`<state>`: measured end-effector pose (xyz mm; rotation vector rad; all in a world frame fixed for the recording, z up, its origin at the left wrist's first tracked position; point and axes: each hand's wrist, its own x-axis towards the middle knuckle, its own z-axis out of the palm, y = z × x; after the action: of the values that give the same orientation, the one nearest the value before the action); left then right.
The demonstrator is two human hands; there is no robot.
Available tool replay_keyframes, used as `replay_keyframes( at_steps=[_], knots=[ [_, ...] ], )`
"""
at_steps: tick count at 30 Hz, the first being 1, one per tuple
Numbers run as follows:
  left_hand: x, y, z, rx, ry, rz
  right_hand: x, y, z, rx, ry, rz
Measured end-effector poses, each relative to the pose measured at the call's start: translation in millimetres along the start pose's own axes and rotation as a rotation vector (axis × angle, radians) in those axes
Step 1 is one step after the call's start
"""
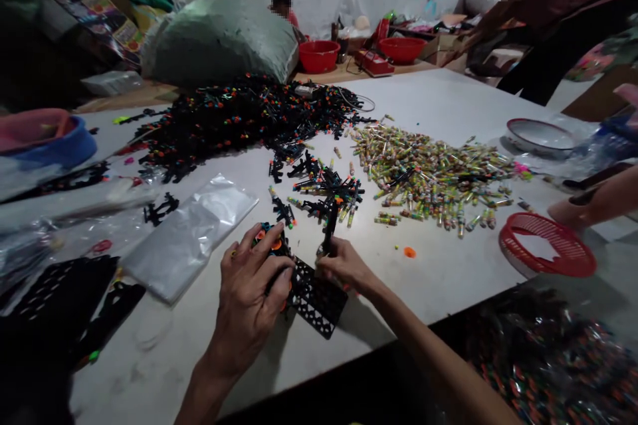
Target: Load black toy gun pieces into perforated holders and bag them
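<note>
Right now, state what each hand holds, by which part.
Left hand: a black plastic piece with orange bits, gripped around its middle. Right hand: a black plastic strip, pinched at its lower end.

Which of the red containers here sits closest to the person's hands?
The red mesh basket on the table at right; the two solid red bowls stand far back, beyond the table.

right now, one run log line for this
left hand: black plastic piece | right hand: black plastic stick | between: perforated black card
</note>
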<state>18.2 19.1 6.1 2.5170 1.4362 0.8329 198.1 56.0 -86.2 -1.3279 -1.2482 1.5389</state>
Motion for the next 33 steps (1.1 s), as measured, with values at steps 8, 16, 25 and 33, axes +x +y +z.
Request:
replay_keyframes(
  at_steps=[8,16,25,33],
  knots=[
    [2.1,2.0,1.3,0.003,0.021,0.002,15.0,-9.2,19.3,-0.610,-0.104,-0.298],
    [6.1,-11.9,8.1,0.148,0.077,0.086,27.8,-20.7,-10.6,-0.954,-0.126,-0.219],
    [6.8,-17.9,15.7,0.202,0.128,0.052,77.6,-57.2,-166.3,-1.066,0.674,0.259],
    [3.8,-17.5,12.9,0.159,0.118,0.031,30.2,-24.4,-146.9,-0.713,0.715,0.236]
  ],
)
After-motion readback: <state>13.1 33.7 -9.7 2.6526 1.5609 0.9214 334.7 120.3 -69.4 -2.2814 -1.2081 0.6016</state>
